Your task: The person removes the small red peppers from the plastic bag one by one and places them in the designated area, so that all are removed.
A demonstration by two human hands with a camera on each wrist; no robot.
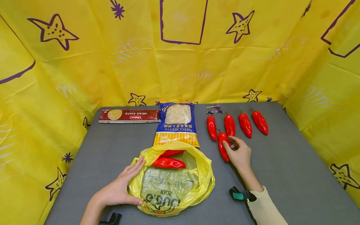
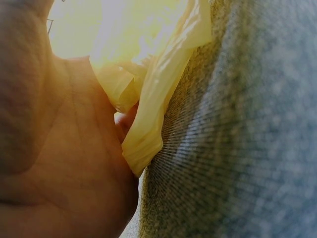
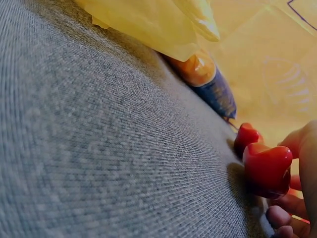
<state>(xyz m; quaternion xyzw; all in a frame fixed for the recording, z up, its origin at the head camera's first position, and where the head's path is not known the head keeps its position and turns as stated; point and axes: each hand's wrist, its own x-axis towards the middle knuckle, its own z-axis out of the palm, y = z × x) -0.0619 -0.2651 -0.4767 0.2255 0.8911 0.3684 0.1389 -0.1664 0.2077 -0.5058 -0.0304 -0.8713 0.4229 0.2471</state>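
Note:
A yellow plastic bag point(image 1: 206, 187) lies with its mouth wide, and red peppers point(image 1: 168, 162) show inside near its far rim. My left hand point(image 1: 119, 189) rests along the bag's left side, fingers extended and thumb spread apart against the rim. In the left wrist view the palm point(image 2: 64, 148) is beside the yellow plastic point(image 2: 153, 109); most fingers are hidden. My right hand point(image 1: 239, 153) pinches a red pepper point(image 1: 223, 147) between thumb and fingers, right of the bag. The right wrist view shows that pepper point(image 3: 267, 168) end-on at the fingers, low over the grey surface or touching it.
Several more red peppers point(image 1: 245, 125) lie in a row behind the right hand. Two small purple-wrapped items point(image 1: 214, 111) sit behind them. A blue and yellow orecchiette bag point(image 1: 177, 125) and a dark red pasta pack point(image 1: 129, 116) lie at the back of the grey table point(image 1: 112, 150).

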